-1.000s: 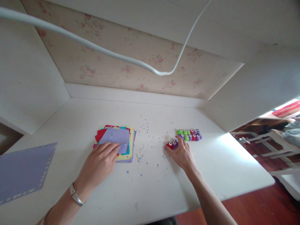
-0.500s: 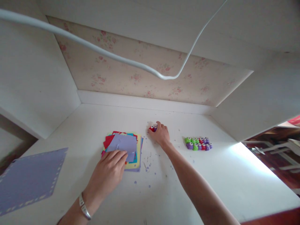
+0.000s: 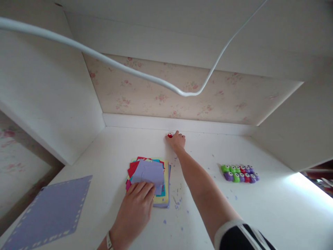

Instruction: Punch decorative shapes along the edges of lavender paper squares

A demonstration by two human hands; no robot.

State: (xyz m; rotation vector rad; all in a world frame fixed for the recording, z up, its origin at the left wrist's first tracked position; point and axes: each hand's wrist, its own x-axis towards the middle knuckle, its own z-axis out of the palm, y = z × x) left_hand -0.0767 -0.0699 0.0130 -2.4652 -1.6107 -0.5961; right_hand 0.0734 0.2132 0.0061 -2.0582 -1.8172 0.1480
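Observation:
My left hand (image 3: 139,203) is on the lower part of a purple sheet of paper (image 3: 149,170), its fingers close together over the paper and its thumb hidden. This sheet tops an uneven stack of coloured paper (image 3: 165,198) with red, yellow, blue and purple edges. Farther back, near the base of the wall, my right hand (image 3: 178,141) is closed around a small red googly-eyed toy (image 3: 170,135), which shows at the left of the fingers. Whatever else this hand covers is hidden.
A double row of green, red and purple googly-eyed toys (image 3: 240,174) stands at the right. A large purple sheet with a dashed border (image 3: 52,208) lies at the left. Purple paper scraps (image 3: 177,204) dot the white desk (image 3: 203,222). A white cable (image 3: 156,80) hangs across the view.
My right hand has moved back towards the wall with the toy; a purple one beside the red is now out of sight. My left hand stays on the purple paper. The camera view has shifted.

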